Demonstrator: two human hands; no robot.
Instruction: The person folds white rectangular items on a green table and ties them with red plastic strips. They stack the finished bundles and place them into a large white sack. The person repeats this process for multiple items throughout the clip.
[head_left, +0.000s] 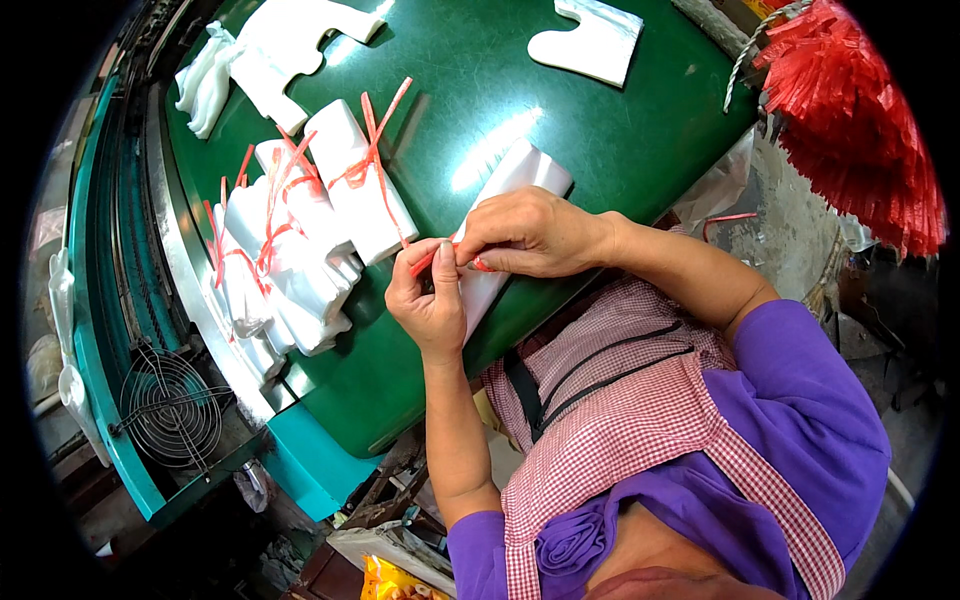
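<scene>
A folded roll of white plastic bags [527,172] lies slantwise on the green tabletop [440,120] beneath my hands. My left hand [432,305] is closed, with thumb and forefinger pinching a strand of red plastic twine [423,263] at the roll's near side. Close against it, my right hand [532,232] has its fingers bent over the same twine, and a bit of red shows below its fingertips. Both hands hide the middle of the roll, so whether a knot is there I cannot tell. Left of my hands rests a white bundle [366,215] tied with red twine.
Several tied white bundles [285,270] are heaped at the table's left edge. Loose white plastic sheets [290,45] and a cut white stack [590,42] lie farther back. A thick red twine tassel [850,120] hangs at right. Beside the table's left stands teal machinery with a round wire guard [172,408].
</scene>
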